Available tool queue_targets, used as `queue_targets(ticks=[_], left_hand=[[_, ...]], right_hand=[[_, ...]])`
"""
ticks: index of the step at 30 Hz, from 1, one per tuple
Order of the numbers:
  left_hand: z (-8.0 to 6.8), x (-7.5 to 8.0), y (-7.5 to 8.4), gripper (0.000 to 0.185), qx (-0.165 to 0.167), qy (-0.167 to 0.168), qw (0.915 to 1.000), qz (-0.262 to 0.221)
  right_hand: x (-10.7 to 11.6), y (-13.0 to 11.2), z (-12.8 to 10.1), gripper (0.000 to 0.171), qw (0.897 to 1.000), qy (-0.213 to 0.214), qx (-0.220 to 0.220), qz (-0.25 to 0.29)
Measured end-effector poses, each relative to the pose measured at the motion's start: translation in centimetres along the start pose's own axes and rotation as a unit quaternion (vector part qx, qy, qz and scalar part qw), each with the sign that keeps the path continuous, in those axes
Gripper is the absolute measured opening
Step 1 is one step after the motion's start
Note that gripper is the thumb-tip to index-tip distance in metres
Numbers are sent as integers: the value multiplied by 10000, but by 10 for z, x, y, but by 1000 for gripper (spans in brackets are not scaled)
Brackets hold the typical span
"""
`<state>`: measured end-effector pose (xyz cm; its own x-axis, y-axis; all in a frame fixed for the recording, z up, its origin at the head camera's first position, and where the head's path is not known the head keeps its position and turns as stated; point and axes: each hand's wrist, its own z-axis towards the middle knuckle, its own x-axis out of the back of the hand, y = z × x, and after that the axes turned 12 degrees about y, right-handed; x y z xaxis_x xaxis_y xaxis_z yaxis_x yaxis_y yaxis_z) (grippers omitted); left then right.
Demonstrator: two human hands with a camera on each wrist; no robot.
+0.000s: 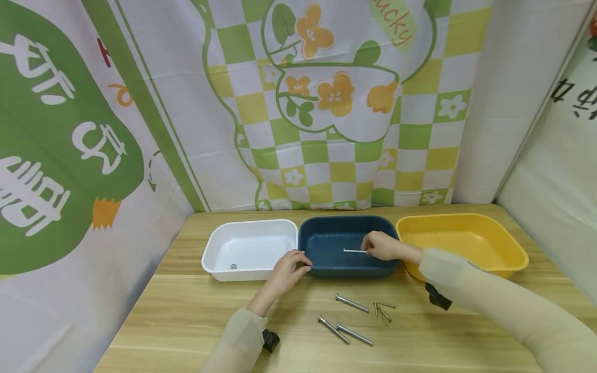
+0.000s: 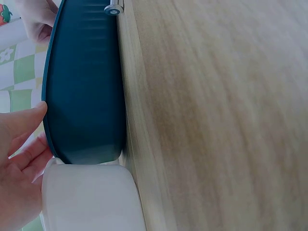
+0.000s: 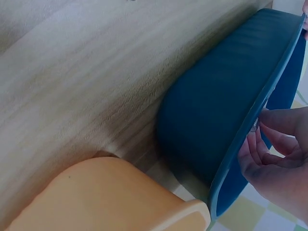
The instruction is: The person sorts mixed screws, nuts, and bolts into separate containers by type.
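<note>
- Nearest the front edge of the desk point(image 1: 196, 331), three long bolts point(image 1: 347, 324) and a small cluster of brass screws point(image 1: 383, 310) are seen lying loose on the wood, just in front of the blue tray.
- The left hand point(image 1: 289, 270) is reached forward from a pale sleeve, and its curled fingers are closed on the front left corner of the blue tray point(image 1: 326, 269), right where that tray meets the white one; in the left wrist view the fingertips point(image 2: 29, 120) are shown pressed against the blue rim.
- The right hand point(image 1: 380, 246) is stretched across from the right over the blue tray, and a long bolt point(image 1: 354, 251) is pinched by its end between thumb and fingers, held roughly level above the tray floor with its head pointing left.
- Whether that bolt touches the tray floor cannot be told.
- Three trays are set side by side across the middle of the desk, their walls touching or nearly so.
- In the white tray point(image 1: 219, 241), at the left, one small metal nut point(image 1: 233, 266) is seen near its front wall.
- The yellow tray point(image 1: 513, 248) is placed towards the desk's right edge.
</note>
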<state>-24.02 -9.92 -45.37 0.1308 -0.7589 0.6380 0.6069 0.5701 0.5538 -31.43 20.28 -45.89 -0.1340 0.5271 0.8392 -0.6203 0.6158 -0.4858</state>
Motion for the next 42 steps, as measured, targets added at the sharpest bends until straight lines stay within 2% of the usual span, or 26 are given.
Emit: queue_targets(ticks=[1, 3, 7, 8, 11, 15, 16, 17, 18, 22, 23, 25, 29, 30, 32, 35, 39, 42], left_hand=[[0, 0, 0, 7, -18, -1, 10000, 18], [0, 0, 0, 7, -18, 0, 10000, 20], [0, 0, -1, 7, -43, 8, 10000, 23], [0, 0, -1, 7, -34, 9, 10000, 15], [0, 0, -1, 7, -28, -19, 10000, 48], [-1, -1, -1, 8, 52, -43, 10000, 25], [-1, -1, -1, 8, 74, -39, 10000, 11], [-1, -1, -1, 8, 76, -34, 10000, 8], [-1, -1, -1, 8, 67, -24, 10000, 8], [-1, -1, -1, 8, 46, 7, 10000, -8], [-1, -2, -1, 8, 45, 10, 10000, -11], [-1, -2, -1, 8, 38, 18, 10000, -9], [-1, -1, -1, 7, -22, 38, 10000, 27], [-1, -1, -1, 7, -31, 44, 10000, 28], [-1, -1, -1, 7, -9, 38, 10000, 27], [-1, -1, -1, 8, 83, 15, 10000, 1], [-1, -1, -1, 8, 128, -14, 9999, 7], [-1, -2, -1, 8, 90, -10, 10000, 26]], right_hand=[[-11, 25, 3, 7, 9998, 48, 197, 69], [-27, 58, 9, 9, 9998, -41, 197, -7], [-50, 106, 17, 4, 9994, 85, 227, -249], [-51, 107, 18, 4, 9992, 46, 71, -391], [-52, 109, 17, 4, 9989, 77, 158, -424], [-37, 77, 14, 4, 9992, -243, -203, -225], [-34, 74, 13, 5, 9996, -231, -116, -62], [-30, 65, 11, 4, 9995, -243, -211, -1], [-24, 52, 10, 4, 9987, -313, -404, 6], [-14, 30, 5, 3, 9986, -287, -443, 31], [-16, 32, 5, 3, 9987, -282, -428, 37], [-27, 51, 7, 4, 9991, -255, -341, -26], [-65, 122, 13, 4, 9998, -9, 129, -152], [-69, 127, 13, 4, 9996, 2, 53, -264], [-74, 136, 12, 3, 9990, 142, 352, -218], [-49, 87, 8, 2, 9999, -12, 114, -105], [-3, -6, -1, 5, 9992, -65, -369, -133], [14, -38, -5, 9, 9982, 76, -572, -164]])
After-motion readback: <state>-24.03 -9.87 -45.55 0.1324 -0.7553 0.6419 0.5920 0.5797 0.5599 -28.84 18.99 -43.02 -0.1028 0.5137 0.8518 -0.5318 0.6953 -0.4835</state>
